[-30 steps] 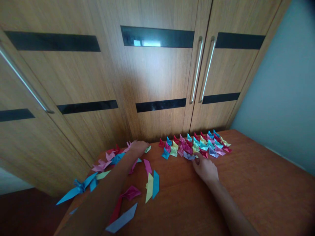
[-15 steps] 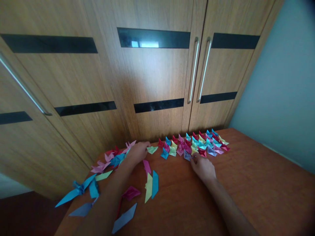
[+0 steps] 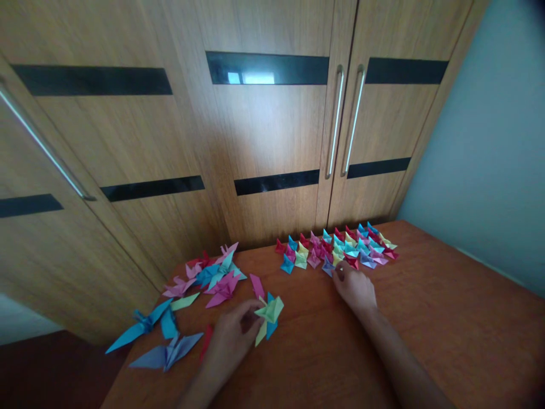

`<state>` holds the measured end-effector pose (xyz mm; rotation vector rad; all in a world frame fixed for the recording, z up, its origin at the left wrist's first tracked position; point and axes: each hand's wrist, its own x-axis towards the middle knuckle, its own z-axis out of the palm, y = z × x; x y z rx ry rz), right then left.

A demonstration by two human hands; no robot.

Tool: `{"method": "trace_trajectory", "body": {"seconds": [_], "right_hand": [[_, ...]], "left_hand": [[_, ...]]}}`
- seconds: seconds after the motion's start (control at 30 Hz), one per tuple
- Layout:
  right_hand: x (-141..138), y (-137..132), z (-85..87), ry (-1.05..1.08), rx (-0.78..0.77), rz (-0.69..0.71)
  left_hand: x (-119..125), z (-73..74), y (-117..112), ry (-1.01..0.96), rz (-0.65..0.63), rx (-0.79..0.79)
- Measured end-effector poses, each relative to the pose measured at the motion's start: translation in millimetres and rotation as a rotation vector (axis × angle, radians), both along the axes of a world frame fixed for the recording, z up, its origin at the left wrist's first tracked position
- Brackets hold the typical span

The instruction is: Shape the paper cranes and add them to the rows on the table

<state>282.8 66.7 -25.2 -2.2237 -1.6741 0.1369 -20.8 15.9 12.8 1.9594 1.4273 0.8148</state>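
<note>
My left hand (image 3: pixel 236 329) is closed in a pinch on a light green folded paper piece (image 3: pixel 272 310), held over the flat yellow-green and blue paper strips. My right hand (image 3: pixel 354 288) rests at the front of the grouped small origami pieces (image 3: pixel 314 259), its fingertips pressed together beside a purple piece (image 3: pixel 327 266) and a yellow one. What those fingertips grip, if anything, is hidden. Left of my left hand lie larger origami cranes: a magenta one (image 3: pixel 223 288), a blue one (image 3: pixel 145 322) and a purple one (image 3: pixel 169 353).
The brown table (image 3: pixel 426 318) backs onto a wooden wardrobe (image 3: pixel 272 130) with metal handles (image 3: pixel 335 122). A pale wall (image 3: pixel 481 159) borders its right side. A magenta strip (image 3: pixel 256 286), a light green strip (image 3: pixel 184 301) and a red strip (image 3: pixel 206 342) lie on the left part.
My left hand has come from the table's back toward me with the light green piece, uncovering several cranes. My right hand stays by the small pieces.
</note>
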Motion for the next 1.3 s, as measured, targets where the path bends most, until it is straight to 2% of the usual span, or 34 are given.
{"method": "trace_trajectory", "body": {"seconds": [0.13,0.33,0.57,0.63,0.7,0.8,0.87,0.93,1.07,1.3], "right_hand": [[2.7,1.0,-5.6,0.036,0.01,0.02],[2.8,2.7,-9.2,0.065,0.016,0.031],[-0.3,-4.0,0.8,0.138,0.133,0.001],[-11.1,-10.6,5.9,0.254,0.198,0.088],[-29.0,-19.4,10.3,0.442,0.223,0.278],[-61.4,-34.5,13.9,0.682,0.128,0.583],[-79.5,-43.2,14.6,0.731,0.057,0.707],[-91.0,-48.8,14.6,0.707,0.05,0.762],[-96.5,-52.0,16.3,0.632,0.115,0.773],[-96.5,-54.4,23.8,0.607,0.147,0.795]], "left_hand": [[-1.0,3.1,-11.0,-0.05,0.041,-0.051],[-1.1,2.3,-11.8,-0.079,0.065,-0.051],[5.9,-3.9,-16.5,-0.095,0.044,-0.049],[7.2,-4.0,-17.6,-0.091,0.05,-0.032],[8.0,-3.7,-18.6,-0.08,0.054,-0.019],[8.9,-3.3,-20.0,-0.05,0.048,-0.001],[9.6,-3.4,-21.2,-0.025,0.033,0.016],[10.6,-3.5,-22.4,0.0,0.023,0.049],[12.0,-4.3,-22.8,-0.005,0.038,0.092],[8.0,-8.7,-17.6,-0.174,0.082,-0.043]]}}
